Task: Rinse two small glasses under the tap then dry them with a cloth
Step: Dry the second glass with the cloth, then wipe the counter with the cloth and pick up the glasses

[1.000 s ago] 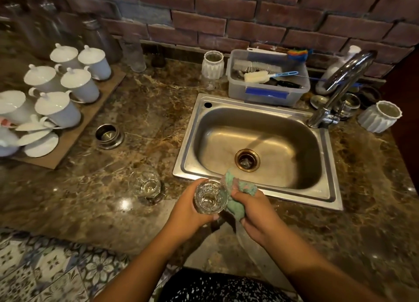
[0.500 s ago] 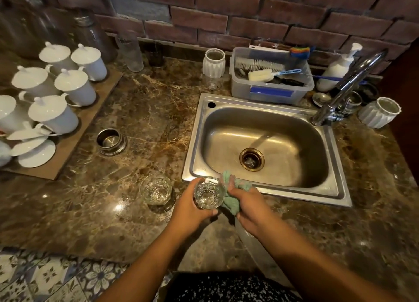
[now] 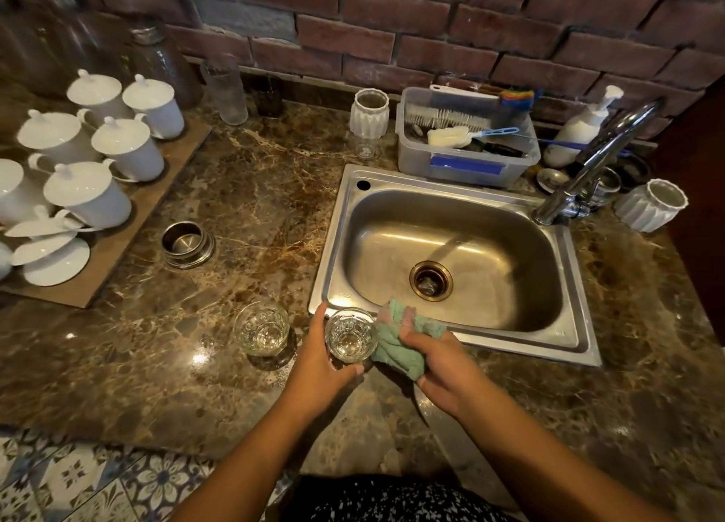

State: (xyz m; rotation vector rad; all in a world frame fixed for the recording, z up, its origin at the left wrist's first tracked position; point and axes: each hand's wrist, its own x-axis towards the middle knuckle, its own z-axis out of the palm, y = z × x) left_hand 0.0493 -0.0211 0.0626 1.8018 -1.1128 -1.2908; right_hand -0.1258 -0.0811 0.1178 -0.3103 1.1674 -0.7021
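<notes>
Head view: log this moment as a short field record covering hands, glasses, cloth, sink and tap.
left hand: grips a small glass, upright, mouth toward the camera
right hand: holds a green cloth against that glass's side
second glass: stands upright on the marble counter, left of the held one, apart from both hands
sink: steel, basin holds no dishes
tap: no water visibly running
stage: drying the held glass over the sink's front edge
</notes>
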